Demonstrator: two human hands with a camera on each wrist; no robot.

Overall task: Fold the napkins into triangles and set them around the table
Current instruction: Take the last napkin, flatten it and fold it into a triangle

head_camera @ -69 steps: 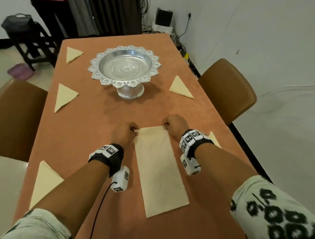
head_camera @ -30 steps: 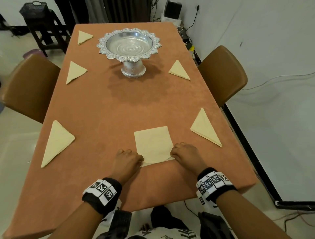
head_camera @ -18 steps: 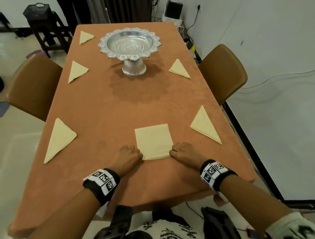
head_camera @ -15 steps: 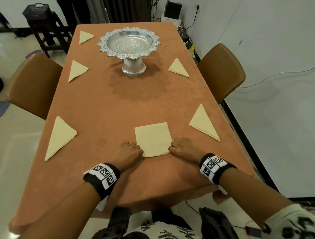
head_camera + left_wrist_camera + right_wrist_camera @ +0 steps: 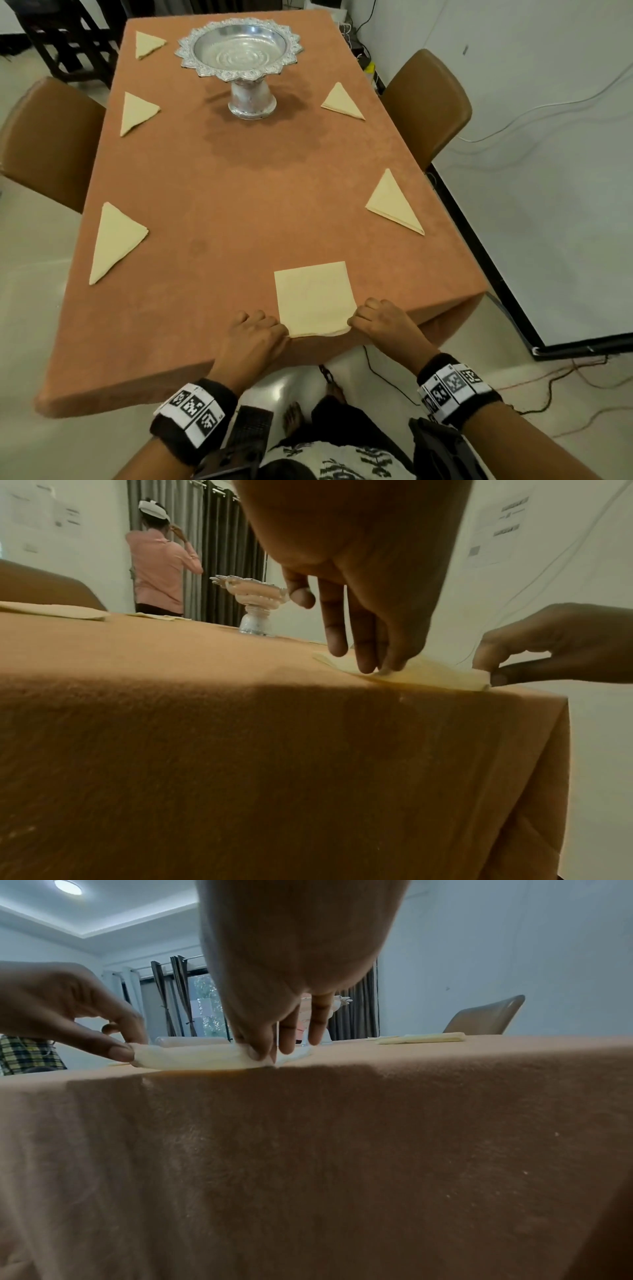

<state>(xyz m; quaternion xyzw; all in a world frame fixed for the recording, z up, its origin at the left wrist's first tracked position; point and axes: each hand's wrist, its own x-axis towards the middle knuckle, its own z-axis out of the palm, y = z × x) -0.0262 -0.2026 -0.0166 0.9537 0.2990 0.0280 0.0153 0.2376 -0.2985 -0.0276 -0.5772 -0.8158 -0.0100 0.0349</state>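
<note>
A cream napkin (image 5: 313,298), folded into a square, lies near the front edge of the orange table (image 5: 212,212). My left hand (image 5: 255,329) pinches its near left corner, with curled fingers (image 5: 373,653) pressing the napkin (image 5: 428,674) onto the cloth. At the near right corner my right hand (image 5: 373,317) does the same, its fingertips (image 5: 260,1047) closed on the layered edge of the napkin (image 5: 198,1057). Several folded triangles lie around the table, among them one at the left (image 5: 116,240) and one at the right (image 5: 394,204).
A silver pedestal bowl (image 5: 239,51) stands at the far middle of the table. Brown chairs stand at the left (image 5: 48,137) and right (image 5: 428,102) sides. The tablecloth hangs over the front edge just below my hands. Cables run across the floor at the right.
The long napkin has been folded in half toward me into a square. Both hands came from its far end to its near corners and have stayed there for the last second.
</note>
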